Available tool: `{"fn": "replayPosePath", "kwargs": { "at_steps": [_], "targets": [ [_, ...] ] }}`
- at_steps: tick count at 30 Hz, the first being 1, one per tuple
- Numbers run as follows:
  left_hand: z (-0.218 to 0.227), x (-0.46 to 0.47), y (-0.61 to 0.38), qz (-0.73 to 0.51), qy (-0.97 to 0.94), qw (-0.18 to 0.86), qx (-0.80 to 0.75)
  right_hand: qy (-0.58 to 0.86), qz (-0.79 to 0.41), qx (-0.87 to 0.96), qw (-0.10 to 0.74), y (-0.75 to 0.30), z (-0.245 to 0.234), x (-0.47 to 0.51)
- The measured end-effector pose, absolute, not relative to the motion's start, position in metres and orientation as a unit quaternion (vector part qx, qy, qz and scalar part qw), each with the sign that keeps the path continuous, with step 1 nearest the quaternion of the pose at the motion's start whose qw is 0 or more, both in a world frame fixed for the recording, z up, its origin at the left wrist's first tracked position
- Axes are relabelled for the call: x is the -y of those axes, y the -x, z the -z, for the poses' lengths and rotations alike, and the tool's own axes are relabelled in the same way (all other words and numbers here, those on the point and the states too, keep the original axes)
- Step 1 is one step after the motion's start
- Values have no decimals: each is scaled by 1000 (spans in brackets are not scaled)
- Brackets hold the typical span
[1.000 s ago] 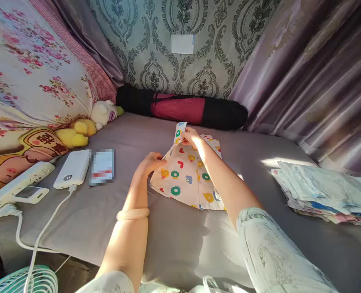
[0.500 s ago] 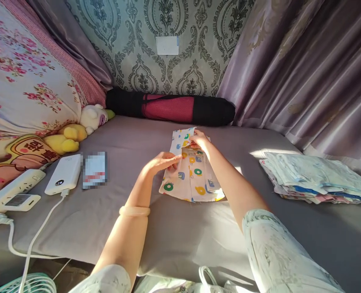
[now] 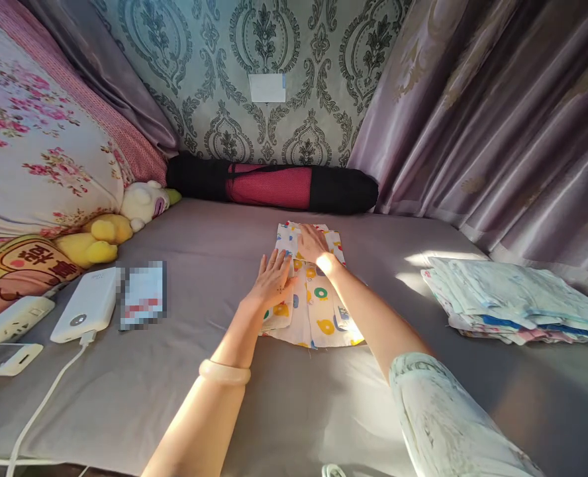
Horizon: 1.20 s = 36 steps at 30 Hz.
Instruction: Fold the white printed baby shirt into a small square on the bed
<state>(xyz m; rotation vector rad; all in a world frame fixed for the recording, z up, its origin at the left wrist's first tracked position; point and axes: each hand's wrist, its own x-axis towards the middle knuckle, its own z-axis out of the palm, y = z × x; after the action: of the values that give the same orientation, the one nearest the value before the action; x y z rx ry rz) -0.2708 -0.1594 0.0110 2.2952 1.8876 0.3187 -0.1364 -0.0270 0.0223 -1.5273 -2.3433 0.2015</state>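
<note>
A small white cloth garment (image 3: 301,311) with a coloured print of rings and animals lies partly folded on the grey sheet in front of me. My left hand (image 3: 273,281) rests flat on its left side, fingers stretched out and pointing away from me. Near the garment's far end, my right hand (image 3: 314,244) lies palm down on the cloth with its fingers extended. Part of the print is hidden beneath both hands. A pale bangle (image 3: 224,372) circles my left wrist.
To the right is a stack of folded pale clothes (image 3: 517,298). A white power bank (image 3: 88,305) with a cable, a power strip (image 3: 8,324) and a blurred packet (image 3: 144,295) lie left. Plush toys (image 3: 95,238) line the left edge; a black-and-red rolled bag (image 3: 269,185) lies at the back.
My left hand has flattened onto the garment's left side, where a panel is now folded inward. My right hand has gone from pinching the far part to lying on it. The view has tilted slightly up.
</note>
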Motion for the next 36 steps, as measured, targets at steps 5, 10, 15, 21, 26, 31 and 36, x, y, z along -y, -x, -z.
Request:
{"fn": "replayPosePath", "kwargs": {
  "at_steps": [5, 10, 15, 21, 26, 31, 36],
  "targets": [
    [1, 159, 262, -68, -759, 58, -645, 477, -41, 876, 64, 155, -12, 18],
    [11, 159, 261, -43, -744, 69, -663, 489, -69, 869, 28, 158, 2, 7],
    [14, 159, 259, -54, -743, 59, -665, 491, -83, 867, 18, 158, 9, 2],
    [1, 160, 258, -54, -735, 115, -666, 502, -101, 859, -6, 164, -6, 1],
    [-3, 158, 260, -92, -713, 113, -685, 473, -71, 877, 37, 186, -12, -7],
    [4, 156, 264, -74, -707, 115, -694, 456, -85, 886, 17, 201, 1, -10],
    [6, 156, 266, -53, -708, 128, -692, 447, -97, 889, 21, 199, 10, -11]
  ]
}}
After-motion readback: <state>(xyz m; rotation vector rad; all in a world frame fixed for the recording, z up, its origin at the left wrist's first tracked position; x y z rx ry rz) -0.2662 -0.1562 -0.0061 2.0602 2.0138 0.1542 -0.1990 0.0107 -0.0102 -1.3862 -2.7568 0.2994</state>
